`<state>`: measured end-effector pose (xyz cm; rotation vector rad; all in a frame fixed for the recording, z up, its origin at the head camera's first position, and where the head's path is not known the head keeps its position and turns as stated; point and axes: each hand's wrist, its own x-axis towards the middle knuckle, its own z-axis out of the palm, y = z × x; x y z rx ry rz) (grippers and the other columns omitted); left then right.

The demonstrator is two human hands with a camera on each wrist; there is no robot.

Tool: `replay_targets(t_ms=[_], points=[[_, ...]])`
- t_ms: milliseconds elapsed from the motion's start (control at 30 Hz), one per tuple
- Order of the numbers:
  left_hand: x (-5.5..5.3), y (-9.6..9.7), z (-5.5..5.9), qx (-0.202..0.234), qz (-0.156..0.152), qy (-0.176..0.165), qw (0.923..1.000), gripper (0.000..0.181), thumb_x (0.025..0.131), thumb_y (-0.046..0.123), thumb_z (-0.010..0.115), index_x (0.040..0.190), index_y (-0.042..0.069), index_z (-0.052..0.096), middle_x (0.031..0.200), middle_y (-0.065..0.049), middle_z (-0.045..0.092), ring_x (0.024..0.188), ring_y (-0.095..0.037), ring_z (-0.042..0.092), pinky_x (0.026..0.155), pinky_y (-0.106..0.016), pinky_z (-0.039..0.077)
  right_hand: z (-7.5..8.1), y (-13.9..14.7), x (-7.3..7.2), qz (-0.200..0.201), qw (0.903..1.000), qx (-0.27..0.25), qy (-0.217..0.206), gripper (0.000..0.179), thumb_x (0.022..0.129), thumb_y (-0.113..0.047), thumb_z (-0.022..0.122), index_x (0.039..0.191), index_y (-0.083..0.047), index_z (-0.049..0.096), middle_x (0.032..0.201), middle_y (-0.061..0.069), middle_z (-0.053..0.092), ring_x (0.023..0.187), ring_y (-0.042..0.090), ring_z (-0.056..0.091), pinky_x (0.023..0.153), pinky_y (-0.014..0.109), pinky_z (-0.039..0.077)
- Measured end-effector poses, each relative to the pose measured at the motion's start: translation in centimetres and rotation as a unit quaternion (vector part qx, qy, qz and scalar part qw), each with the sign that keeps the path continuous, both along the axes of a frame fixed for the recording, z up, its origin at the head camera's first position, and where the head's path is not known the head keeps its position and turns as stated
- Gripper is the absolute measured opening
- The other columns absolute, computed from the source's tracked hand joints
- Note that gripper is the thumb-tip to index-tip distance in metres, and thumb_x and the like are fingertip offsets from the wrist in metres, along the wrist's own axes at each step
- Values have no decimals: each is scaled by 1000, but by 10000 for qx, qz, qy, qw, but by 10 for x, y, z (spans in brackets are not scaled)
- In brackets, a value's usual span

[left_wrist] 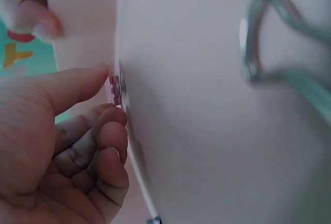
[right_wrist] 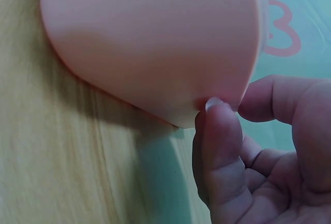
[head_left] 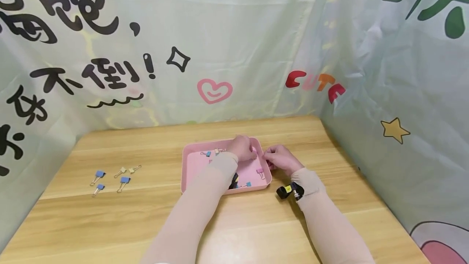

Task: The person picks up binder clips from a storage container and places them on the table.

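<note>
A pink tray (head_left: pixel 194 171) stands on the table, holding several small binder clips. Reaching inside it, my left hand (head_left: pixel 242 148) pinches a pink binder clip (left_wrist: pixel 113 90) between thumb and fingers, close to the tray floor. My right hand (head_left: pixel 283 159) grips the tray's right side wall, with the thumb outside and the forefinger at the rim, as the right wrist view shows. Another pink binder clip (head_left: pixel 260 173) lies near the tray's right wall. A blue clip (head_left: pixel 208 154) and a yellow clip (head_left: pixel 217 150) lie toward the back. My left forearm covers part of the tray.
On the wooden table (head_left: pixel 146 219), left of the tray, lie blue binder clips (head_left: pixel 125 180) and yellow binder clips (head_left: pixel 122 170). A printed cloth (head_left: pixel 249 44) hangs behind the table and along its sides. A small black camera (head_left: pixel 284 192) sits at my right wrist.
</note>
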<state>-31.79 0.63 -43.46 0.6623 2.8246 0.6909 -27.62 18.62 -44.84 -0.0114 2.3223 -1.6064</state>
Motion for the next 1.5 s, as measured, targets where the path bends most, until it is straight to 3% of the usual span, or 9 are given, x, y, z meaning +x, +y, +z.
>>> replay_targets(t_ms=[200, 467, 600, 767, 967, 1100, 1267, 1500], points=[[-3, 10, -3, -181, 26, 193, 9996, 8, 82, 24, 75, 87, 19, 71, 64, 1, 57, 61, -13, 52, 60, -24, 43, 1, -1, 3, -7, 10000, -41, 67, 17, 89, -6, 57, 95, 9, 62, 72, 7, 59, 62, 14, 54, 54, 25, 48], [-3, 13, -9, -331, 75, 400, 9986, 12, 80, 23, 75, 87, 15, 70, 72, 1, 58, 69, -15, 54, 66, -26, 44, 1, 1, 5, 15, 10000, -19, 38, 17, 89, -7, 57, 94, 8, 62, 74, 8, 59, 63, 15, 55, 55, 25, 49], [2, 4, 2, -222, 87, 332, 9992, 18, 79, 23, 75, 76, 9, 65, 67, -1, 58, 66, -17, 55, 64, -28, 46, 0, 1, 4, -16, 10000, -12, 30, 16, 89, -6, 57, 94, 8, 62, 74, 8, 59, 63, 15, 55, 54, 25, 49], [8, -17, 26, 41, 191, 270, 9994, 23, 83, 26, 75, 68, 14, 61, 67, 3, 59, 65, -15, 55, 63, -27, 47, 1, 2, 2, -27, 10000, 22, 37, 16, 89, -6, 56, 94, 8, 61, 73, 8, 58, 62, 15, 54, 54, 26, 48], [9, -58, 51, 247, 314, 546, 9977, 35, 85, 28, 72, 56, 13, 59, 51, 5, 49, 47, -10, 41, 55, -26, 41, 1, 3, 1, -39, 10000, 4, -6, 15, 91, -6, 55, 94, 8, 61, 72, 7, 57, 62, 15, 54, 54, 25, 48], [9, -95, 60, 489, 744, 303, 9956, 23, 85, 26, 72, 67, 13, 67, 63, 3, 62, 53, -13, 51, 57, -28, 47, 1, 3, 2, -44, 10000, -30, -43, 16, 92, -6, 55, 95, 9, 60, 73, 8, 57, 62, 15, 54, 54, 25, 48], [7, -151, 61, 494, 1228, 241, 9909, 15, 84, 26, 74, 81, 12, 71, 80, -1, 68, 71, -19, 60, 66, -32, 50, 2, 0, 3, -76, 10000, 11, -53, 16, 91, -6, 56, 96, 9, 61, 73, 8, 57, 62, 15, 53, 54, 25, 47], [13, -238, 47, 79, 1570, 484, 9864, 19, 84, 27, 72, 82, 9, 73, 82, -5, 71, 69, -20, 59, 65, -37, 49, 11, -3, 8, -46, 10000, -7, -56, 17, 92, -5, 56, 97, 10, 60, 75, 9, 58, 64, 15, 54, 56, 26, 49]])
